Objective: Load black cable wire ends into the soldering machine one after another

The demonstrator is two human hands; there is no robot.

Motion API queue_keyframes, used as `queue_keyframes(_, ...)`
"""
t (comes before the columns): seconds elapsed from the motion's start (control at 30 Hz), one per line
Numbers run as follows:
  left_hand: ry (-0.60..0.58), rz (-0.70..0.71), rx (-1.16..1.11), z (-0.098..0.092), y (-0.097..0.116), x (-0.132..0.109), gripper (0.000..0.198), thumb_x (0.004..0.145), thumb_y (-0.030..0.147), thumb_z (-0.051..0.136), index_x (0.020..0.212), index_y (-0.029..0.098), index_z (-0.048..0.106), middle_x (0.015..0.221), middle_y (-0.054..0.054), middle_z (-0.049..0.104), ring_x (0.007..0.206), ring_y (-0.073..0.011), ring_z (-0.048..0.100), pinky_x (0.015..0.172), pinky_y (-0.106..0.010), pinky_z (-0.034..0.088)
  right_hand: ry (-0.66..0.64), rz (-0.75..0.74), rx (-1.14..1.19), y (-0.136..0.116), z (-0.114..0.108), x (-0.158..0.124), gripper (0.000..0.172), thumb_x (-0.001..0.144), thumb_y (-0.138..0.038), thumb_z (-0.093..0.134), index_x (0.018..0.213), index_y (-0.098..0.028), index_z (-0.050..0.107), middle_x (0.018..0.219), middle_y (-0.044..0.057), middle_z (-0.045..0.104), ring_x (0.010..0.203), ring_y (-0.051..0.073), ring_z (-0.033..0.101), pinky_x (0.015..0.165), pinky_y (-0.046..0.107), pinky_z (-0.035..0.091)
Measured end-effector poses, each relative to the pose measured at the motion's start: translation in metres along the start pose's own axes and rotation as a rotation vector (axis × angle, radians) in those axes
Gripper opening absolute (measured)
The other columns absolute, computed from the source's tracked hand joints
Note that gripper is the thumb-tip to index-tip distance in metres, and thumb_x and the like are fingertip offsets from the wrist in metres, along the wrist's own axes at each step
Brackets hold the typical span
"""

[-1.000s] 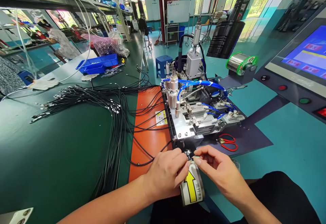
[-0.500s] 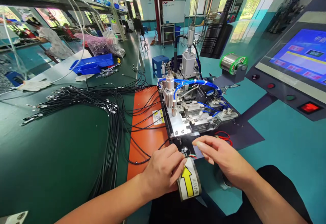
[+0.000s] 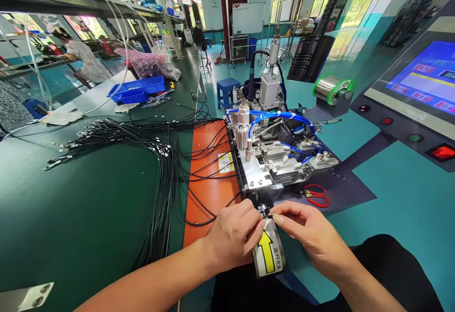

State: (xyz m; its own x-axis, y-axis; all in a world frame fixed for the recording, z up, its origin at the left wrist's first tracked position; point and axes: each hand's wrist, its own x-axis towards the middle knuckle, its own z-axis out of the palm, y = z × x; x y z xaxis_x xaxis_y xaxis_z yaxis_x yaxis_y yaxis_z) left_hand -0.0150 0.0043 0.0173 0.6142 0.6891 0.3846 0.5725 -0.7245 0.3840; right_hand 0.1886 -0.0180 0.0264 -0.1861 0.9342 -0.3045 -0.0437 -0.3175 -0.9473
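Note:
My left hand is closed at the near end of the machine, pinching a black cable just above the cover with a yellow arrow. Close beside it, my right hand pinches the thin coloured wires at the cable's end. Both sets of fingertips nearly meet by a small metal fixture. Black cables run in a long bundle over the green table and across the orange plate.
Red-handled scissors lie right of the machine. A solder spool and a control panel stand at the right. A blue tray sits on the table's far part. A person works at the far left.
My right hand has moved left and down, and its fingertips have closed on the coloured wires. The scissors now show fully. The whole view has shifted slightly.

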Motion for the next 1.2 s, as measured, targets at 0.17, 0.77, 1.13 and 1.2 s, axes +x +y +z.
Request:
queue_keyframes(0.17,-0.012,-0.018,-0.007,0.0,0.001,0.0,0.025,0.098,0.024,0.044,0.078,0.017,0.056,0.074,-0.002,0.051,0.065,-0.0135,0.048,0.056,-0.028,0.037,0.038,0.002,0.037,0.004,0.003,-0.001,0.024,0.081,-0.041,0.076,0.094,-0.021,0.074,0.089,0.002,0.068,0.08,0.016,0.058,0.07,0.023,0.046)
queue_keyframes(0.77,-0.012,-0.03,-0.012,0.002,0.0,-0.001,0.025,0.098,0.024,0.044,0.077,0.017,0.056,0.074,-0.002,0.051,0.066,-0.0145,0.049,0.056,-0.029,0.036,0.028,0.068,0.273,0.01,0.008,-0.001,0.029,0.078,-0.039,0.079,0.097,-0.018,0.074,0.086,0.003,0.067,0.076,0.015,0.055,0.071,0.026,0.045)
queue_keyframes(1.13,-0.037,-0.023,-0.02,0.001,0.0,0.0,0.025,0.098,0.023,0.043,0.078,0.016,0.056,0.075,-0.003,0.051,0.067,-0.015,0.049,0.057,-0.029,0.037,0.042,-0.001,0.149,0.012,0.008,0.0,0.026,0.083,-0.04,0.075,0.098,-0.018,0.072,0.084,0.001,0.067,0.074,0.012,0.054,0.067,0.023,0.044)
queue_keyframes(1.2,-0.036,-0.018,-0.017,0.001,0.0,0.0,0.024,0.098,0.022,0.043,0.079,0.016,0.056,0.075,-0.003,0.052,0.066,-0.0149,0.049,0.056,-0.029,0.037,0.046,-0.031,0.076,0.012,0.008,0.0,0.026,0.085,-0.041,0.073,0.098,-0.019,0.072,0.089,0.002,0.068,0.08,0.015,0.057,0.073,0.025,0.046)
